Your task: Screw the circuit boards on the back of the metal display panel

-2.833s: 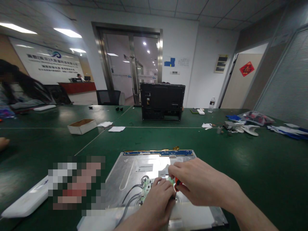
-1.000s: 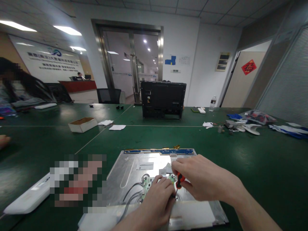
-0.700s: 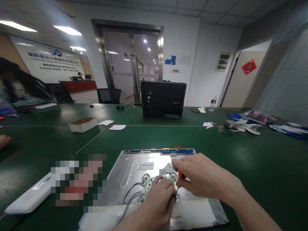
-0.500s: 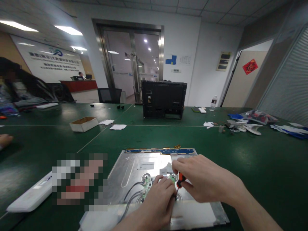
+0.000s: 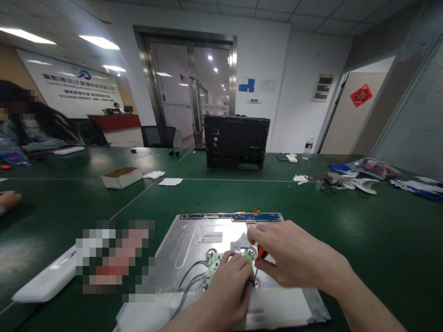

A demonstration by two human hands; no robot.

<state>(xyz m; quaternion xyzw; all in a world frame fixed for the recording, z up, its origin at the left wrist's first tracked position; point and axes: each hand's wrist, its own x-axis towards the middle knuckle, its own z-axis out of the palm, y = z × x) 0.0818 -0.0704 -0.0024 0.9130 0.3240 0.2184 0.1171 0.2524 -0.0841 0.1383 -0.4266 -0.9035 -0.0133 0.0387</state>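
A flat metal-backed display panel [image 5: 188, 237] lies in front of me, with a small green circuit board [image 5: 212, 269] at its middle. My left hand [image 5: 233, 281] rests bent over the board, its fingers close together and holding it against the panel. In my right hand [image 5: 290, 253] is a screwdriver with a red and black handle [image 5: 262, 252], closed in the fingers. Its thin shaft points down beside my left fingertips, near a round metal mount [image 5: 257, 283]. The screwdriver's tip is hidden. Grey cables [image 5: 188, 286] run left from the board.
A white case [image 5: 44, 286] and a blurred-out patch lie left of the panel. Farther back stand an open cardboard box [image 5: 122, 178] and a black monitor housing [image 5: 237, 143]. Bags and loose parts [image 5: 367, 177] lie right. Another person's hand [image 5: 9, 201] is at far left.
My right hand has turned slightly around the screwdriver, so less of its handle shows. My left hand stays on the board.
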